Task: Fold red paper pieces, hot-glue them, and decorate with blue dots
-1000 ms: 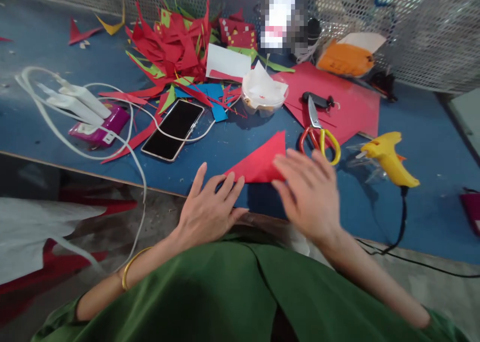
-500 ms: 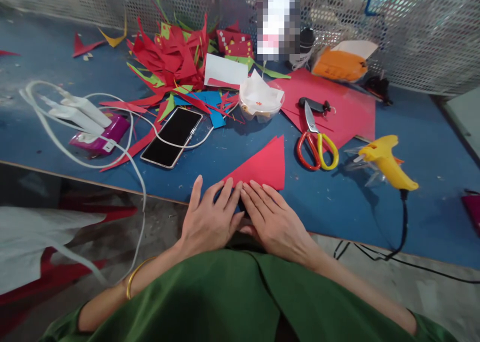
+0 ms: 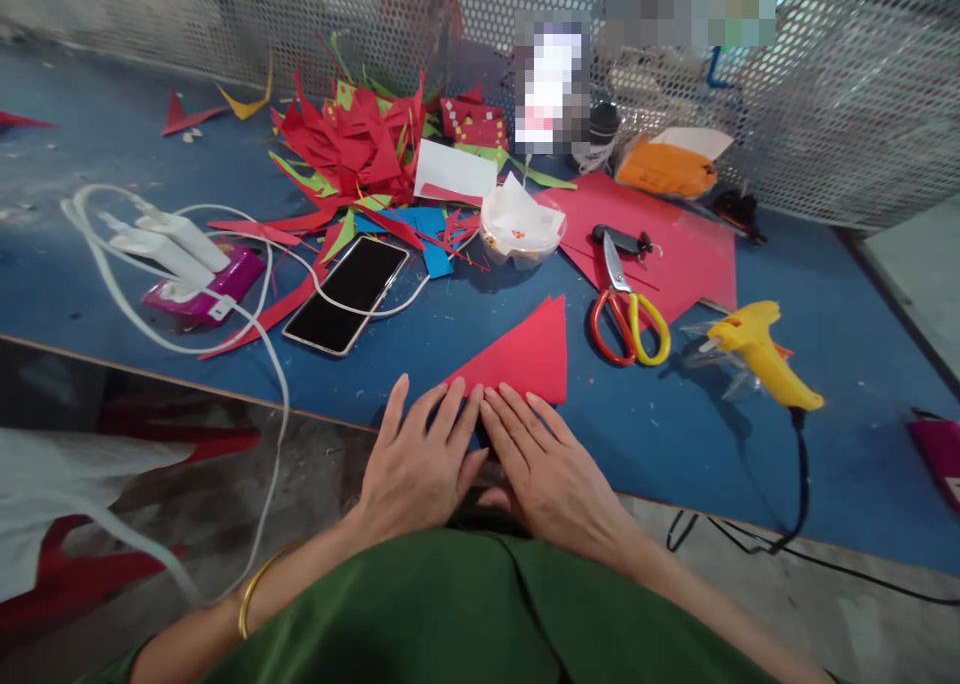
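Observation:
A folded piece of red paper (image 3: 525, 354), shaped like a triangle, lies flat at the front of the blue table. Along its near edge, the fingertips of my left hand (image 3: 420, 454) press down, fingers stretched and somewhat spread. Beside it, my right hand (image 3: 551, 454) lies with fingers extended on the same edge, its index fingertip close to the left one. To the right of the paper are scissors (image 3: 628, 314) with one red and one yellow handle, lying apart from both hands.
A yellow glue gun (image 3: 769, 354) lies at the right, its cord hanging off the table (image 3: 675, 444). A phone (image 3: 347, 294), white cables and a purple power strip (image 3: 202, 286) are on the left. Behind are paper scraps (image 3: 360, 144), a plastic bowl (image 3: 521, 229) and red sheets (image 3: 675, 254).
The view has tilted slightly, so the table's things appear lower. Both hands keep the same pose on the paper's near edge.

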### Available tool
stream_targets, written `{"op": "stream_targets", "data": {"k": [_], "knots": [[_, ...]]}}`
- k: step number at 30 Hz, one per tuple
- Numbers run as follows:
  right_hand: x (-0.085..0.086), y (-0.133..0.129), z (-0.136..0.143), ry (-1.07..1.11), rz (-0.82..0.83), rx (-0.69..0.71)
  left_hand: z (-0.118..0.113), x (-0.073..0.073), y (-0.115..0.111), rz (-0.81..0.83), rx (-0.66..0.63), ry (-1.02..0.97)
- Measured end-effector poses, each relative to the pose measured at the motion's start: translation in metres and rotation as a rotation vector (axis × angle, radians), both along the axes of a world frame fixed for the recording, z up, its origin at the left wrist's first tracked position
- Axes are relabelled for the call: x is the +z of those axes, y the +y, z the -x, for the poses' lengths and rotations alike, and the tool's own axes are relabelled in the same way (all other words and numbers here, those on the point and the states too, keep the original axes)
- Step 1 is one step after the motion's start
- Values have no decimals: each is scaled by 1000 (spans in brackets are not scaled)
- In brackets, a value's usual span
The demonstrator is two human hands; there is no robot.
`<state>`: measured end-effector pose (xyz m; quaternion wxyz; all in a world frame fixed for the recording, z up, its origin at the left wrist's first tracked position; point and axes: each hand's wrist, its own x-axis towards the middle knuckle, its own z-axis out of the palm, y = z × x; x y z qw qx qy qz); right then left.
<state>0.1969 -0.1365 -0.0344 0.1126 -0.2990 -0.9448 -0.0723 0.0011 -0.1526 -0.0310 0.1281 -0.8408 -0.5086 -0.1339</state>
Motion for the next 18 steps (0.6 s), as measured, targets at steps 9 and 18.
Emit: {"op": "stream_targets", "data": {"k": [9, 18], "knots": [[24, 22, -17, 704, 158, -626, -1, -1, 4, -67, -32, -49], [24, 60, -8, 785, 590, -795, -12, 9, 22, -116, -116, -70]]}}
